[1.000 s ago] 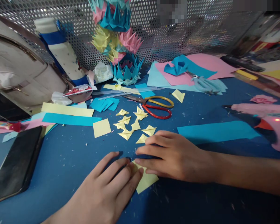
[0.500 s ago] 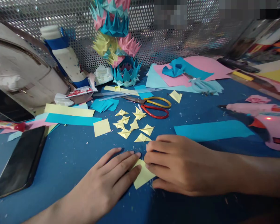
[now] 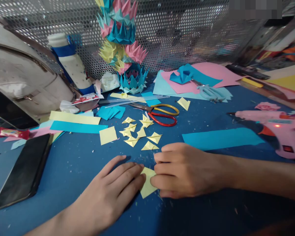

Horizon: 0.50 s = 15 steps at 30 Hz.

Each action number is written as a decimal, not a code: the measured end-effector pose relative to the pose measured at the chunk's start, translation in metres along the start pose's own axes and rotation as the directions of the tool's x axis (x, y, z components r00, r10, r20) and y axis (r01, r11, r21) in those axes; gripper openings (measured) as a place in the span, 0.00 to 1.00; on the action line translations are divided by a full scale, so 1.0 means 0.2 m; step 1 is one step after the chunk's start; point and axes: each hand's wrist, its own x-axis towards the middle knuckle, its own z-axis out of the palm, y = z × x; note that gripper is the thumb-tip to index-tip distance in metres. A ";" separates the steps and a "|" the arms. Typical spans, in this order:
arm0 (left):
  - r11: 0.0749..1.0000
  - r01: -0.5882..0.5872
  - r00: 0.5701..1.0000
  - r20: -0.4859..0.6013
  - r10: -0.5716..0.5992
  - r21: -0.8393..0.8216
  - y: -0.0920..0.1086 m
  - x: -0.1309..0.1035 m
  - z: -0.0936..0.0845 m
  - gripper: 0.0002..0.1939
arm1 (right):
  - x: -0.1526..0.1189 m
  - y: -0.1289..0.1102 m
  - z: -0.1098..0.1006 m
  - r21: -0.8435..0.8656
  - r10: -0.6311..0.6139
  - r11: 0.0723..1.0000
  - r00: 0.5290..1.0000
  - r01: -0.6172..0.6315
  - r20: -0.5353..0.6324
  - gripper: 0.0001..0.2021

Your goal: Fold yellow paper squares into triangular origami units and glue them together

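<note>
A small yellow square of paper (image 3: 147, 185) lies on the blue table between my hands. My left hand (image 3: 120, 186) rests flat with fingers stretched out, their tips on the paper's left edge. Curled over the right part of the paper, my right hand (image 3: 186, 170) grips it with bent fingers; that part is hidden under the hand. Just beyond are several small folded yellow paper pieces (image 3: 149, 145) and an unfolded yellow square (image 3: 108, 135).
Scissors (image 3: 163, 114) with red and yellow handles lie behind the folded pieces. A blue paper strip (image 3: 221, 139) and a pink glue gun (image 3: 282, 127) are at right. At left are a phone (image 3: 23, 170), a bottle (image 3: 72, 67) and a bag (image 3: 27, 72). A paper tower (image 3: 134, 77) stands behind.
My right hand's fingers have curled in and shifted slightly left over the yellow paper. My left hand stays almost in place. The view has moved slightly.
</note>
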 end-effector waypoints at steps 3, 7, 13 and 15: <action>0.999 0.021 1.000 -0.002 -0.021 -0.024 0.00 -0.01 0.00 0.20 | 0.00 0.01 -0.01 -0.031 -0.077 0.997 0.997 0.076 -0.022 0.10; 0.999 0.017 0.999 -0.031 -0.018 -0.029 0.00 0.00 -0.01 0.19 | 0.01 0.01 0.00 -0.069 -0.133 0.989 0.989 0.128 -0.064 0.12; 1.000 -0.013 0.995 -0.097 0.011 -0.021 0.00 0.01 -0.02 0.16 | 0.00 0.02 0.00 -0.096 -0.054 0.994 0.995 0.045 -0.090 0.13; 0.999 -0.009 0.991 -0.136 0.004 -0.034 0.00 0.01 -0.02 0.15 | 0.00 0.03 0.00 -0.098 0.006 0.995 0.995 -0.016 -0.101 0.13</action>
